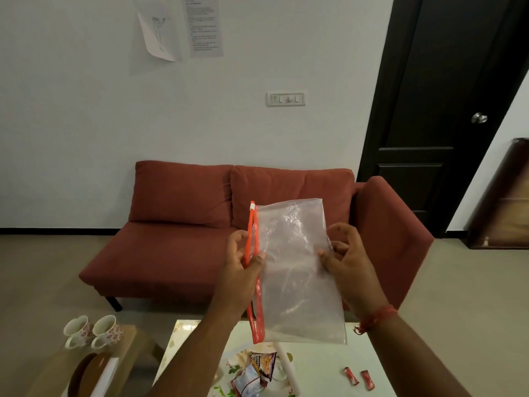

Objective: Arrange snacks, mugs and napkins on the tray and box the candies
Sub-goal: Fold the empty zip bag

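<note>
A clear plastic zip bag (297,270) with an orange zip strip (253,270) hangs upright in front of me; it looks empty. My left hand (243,262) pinches the orange strip along the bag's left edge. My right hand (343,253) grips the bag's right edge. Below, snack packets (256,373) lie on the white floral table (315,368), and two small red candies (359,378) lie to their right. Two white floral mugs (91,330) stand on a wooden side table (130,339) at the lower left.
A round brown tray (86,373) and a white flat item (107,376) lie on the side table near the mugs. A red sofa (183,224) stands beyond the table against the white wall. A dark door (438,110) is at the right.
</note>
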A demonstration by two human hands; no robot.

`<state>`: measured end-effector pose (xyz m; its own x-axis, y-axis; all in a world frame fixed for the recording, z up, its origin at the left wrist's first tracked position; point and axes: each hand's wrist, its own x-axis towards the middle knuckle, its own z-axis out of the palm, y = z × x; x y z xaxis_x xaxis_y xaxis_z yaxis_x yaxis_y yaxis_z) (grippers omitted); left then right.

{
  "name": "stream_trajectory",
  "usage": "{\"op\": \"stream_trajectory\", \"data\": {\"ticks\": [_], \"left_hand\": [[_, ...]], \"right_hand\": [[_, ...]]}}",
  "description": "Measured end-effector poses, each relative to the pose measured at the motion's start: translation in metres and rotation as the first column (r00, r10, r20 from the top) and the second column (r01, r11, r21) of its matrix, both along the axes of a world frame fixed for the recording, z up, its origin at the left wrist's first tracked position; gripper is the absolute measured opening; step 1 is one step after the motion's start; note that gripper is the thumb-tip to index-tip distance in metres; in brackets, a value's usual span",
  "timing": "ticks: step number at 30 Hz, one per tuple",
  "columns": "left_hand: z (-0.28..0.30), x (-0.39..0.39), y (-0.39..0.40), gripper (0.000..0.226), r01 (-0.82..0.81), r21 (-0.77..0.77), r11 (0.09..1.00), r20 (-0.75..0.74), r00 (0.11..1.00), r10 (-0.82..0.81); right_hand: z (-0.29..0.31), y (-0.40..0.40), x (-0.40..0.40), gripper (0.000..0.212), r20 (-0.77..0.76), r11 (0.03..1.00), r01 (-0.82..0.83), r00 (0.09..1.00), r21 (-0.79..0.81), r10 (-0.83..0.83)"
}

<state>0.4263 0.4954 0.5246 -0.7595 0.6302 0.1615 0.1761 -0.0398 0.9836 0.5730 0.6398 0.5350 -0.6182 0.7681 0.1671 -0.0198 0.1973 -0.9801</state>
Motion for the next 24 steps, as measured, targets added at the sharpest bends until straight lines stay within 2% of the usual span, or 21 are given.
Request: {"op": "stream_trajectory", "data": {"ticks": [2,5,8,10,13,15,17,21,24], "left_hand": [[0.003,-0.002,0.0,0.039,0.035,0.016,0.999,0.002,0.999,-0.035],[0.006,-0.006,-0.003,0.052,0.102,0.065,0.993,0.029,0.994,-0.104],[0.009,-0.007,-0.005,0.044,0.187,0.051,0.981,-0.039,0.982,-0.185],[0.011,-0.008,-0.005,0.029,0.195,-0.013,0.981,-0.099,0.976,-0.196],[0.011,-0.011,-0.004,0.024,0.133,-0.103,0.986,-0.151,0.978,-0.147],[0.01,-0.015,-0.006,0.03,0.165,-0.147,0.975,-0.128,0.975,-0.184],[0.01,-0.021,-0.008,0.04,0.203,-0.195,0.959,-0.156,0.959,-0.235],[0.015,-0.023,-0.006,0.046,0.159,-0.329,0.931,-0.309,0.913,-0.265],[0.012,-0.025,-0.001,0.038,0.055,-0.345,0.937,-0.427,0.88,-0.209]], "right_hand": [[0.002,0.0,-0.001,0.023,-0.011,1.0,-0.013,1.0,0.026,0.014],[0.006,0.0,-0.001,0.021,-0.036,0.999,-0.04,0.999,-0.009,0.04],[0.008,0.002,0.001,0.023,-0.062,0.995,-0.071,0.996,-0.069,0.067],[0.008,0.005,0.001,0.029,-0.082,0.98,-0.134,0.989,-0.144,0.123],[0.007,0.008,0.003,0.051,-0.023,0.957,-0.247,0.969,-0.152,0.246],[0.006,0.01,0.005,0.062,0.04,0.95,-0.299,0.952,-0.089,0.303],[0.005,0.013,0.006,0.068,0.131,0.953,-0.298,0.948,0.05,0.289],[0.008,0.013,0.004,0.064,0.309,0.881,-0.209,0.948,0.424,0.077],[0.006,0.013,0.001,0.051,0.285,0.791,-0.133,0.957,0.597,-0.053]]}}
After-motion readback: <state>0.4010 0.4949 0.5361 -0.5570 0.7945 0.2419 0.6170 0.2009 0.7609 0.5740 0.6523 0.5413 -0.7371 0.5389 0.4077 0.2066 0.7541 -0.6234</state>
